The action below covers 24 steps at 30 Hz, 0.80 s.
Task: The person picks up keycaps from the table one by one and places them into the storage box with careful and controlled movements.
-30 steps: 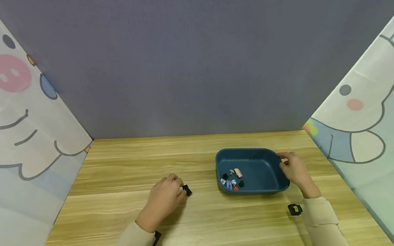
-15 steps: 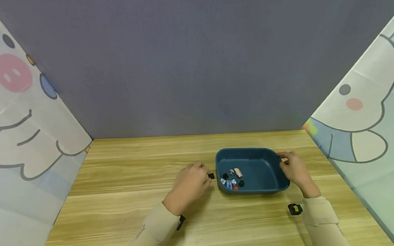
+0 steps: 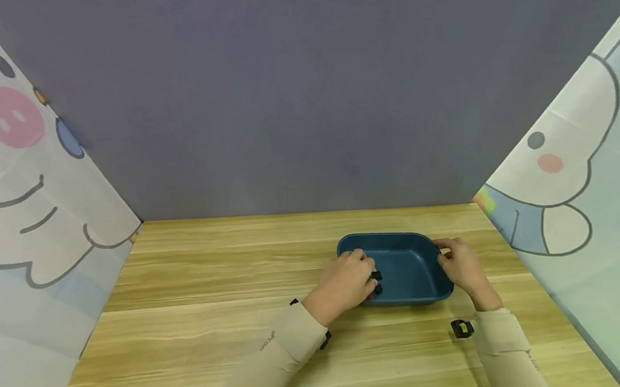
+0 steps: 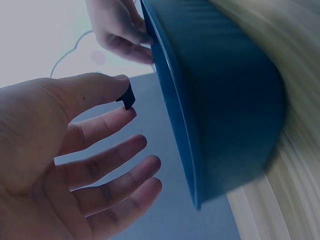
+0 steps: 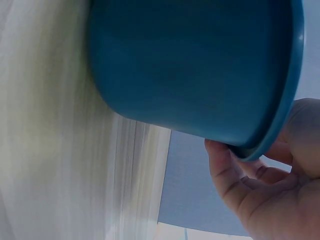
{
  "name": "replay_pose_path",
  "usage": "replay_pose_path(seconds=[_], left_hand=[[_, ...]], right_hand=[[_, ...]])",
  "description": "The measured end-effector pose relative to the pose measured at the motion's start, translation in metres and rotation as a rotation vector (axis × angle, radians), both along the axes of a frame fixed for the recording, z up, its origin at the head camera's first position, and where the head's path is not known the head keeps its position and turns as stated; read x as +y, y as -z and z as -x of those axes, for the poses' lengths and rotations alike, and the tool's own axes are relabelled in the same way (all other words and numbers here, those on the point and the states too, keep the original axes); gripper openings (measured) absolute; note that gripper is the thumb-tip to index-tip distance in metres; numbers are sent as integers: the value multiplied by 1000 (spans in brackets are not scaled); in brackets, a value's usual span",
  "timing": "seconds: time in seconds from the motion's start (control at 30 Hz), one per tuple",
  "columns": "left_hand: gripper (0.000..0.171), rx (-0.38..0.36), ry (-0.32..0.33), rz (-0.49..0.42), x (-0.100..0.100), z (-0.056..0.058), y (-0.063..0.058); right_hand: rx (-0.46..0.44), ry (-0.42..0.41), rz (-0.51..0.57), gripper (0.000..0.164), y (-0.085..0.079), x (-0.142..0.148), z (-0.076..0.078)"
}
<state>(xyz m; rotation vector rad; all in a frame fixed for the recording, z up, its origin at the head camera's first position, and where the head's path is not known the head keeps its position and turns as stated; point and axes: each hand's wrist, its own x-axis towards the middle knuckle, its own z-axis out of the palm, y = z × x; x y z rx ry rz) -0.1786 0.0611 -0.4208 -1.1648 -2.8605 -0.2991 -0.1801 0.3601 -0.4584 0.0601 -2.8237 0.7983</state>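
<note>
My left hand (image 3: 345, 280) is over the left part of a dark blue plastic bin (image 3: 410, 270). In the left wrist view, its thumb and index finger pinch a small black piece (image 4: 128, 97), while the other fingers are spread. My right hand (image 3: 464, 267) grips the bin's right rim, the thumb and fingers on either side of the wall, as the right wrist view shows. Inside the bin lie a small black piece (image 3: 379, 289) and a red bit (image 3: 371, 297). My left hand hides the other small pieces there.
A small black thing (image 3: 293, 301) shows on the wooden table (image 3: 185, 276) beside my left sleeve. A grey panel (image 3: 302, 97) stands behind the table. Cartoon-printed sheets (image 3: 551, 138) flank both sides.
My left hand has carried the pinched black piece rightward from the table to over the bin. My right hand has stayed on the rim, and the bin has barely shifted.
</note>
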Motion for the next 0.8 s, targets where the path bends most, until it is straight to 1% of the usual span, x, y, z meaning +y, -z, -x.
replay_pose_path(seconds=[0.13, 0.33, 0.5, 0.8], left_hand=[[30, 2, 25, -7, 12, -1, 0], [27, -31, 15, -8, 18, -1, 0], [28, -58, 15, -30, 15, -1, 2], [23, -44, 19, -66, 3, 0, 3]], right_hand=[[4, 0, 0, 34, 2, 1, 0], [-5, -1, 3, 35, 4, -1, 2], [-7, 1, 3, 34, 3, -3, 1], [-15, 2, 5, 34, 3, -3, 0]])
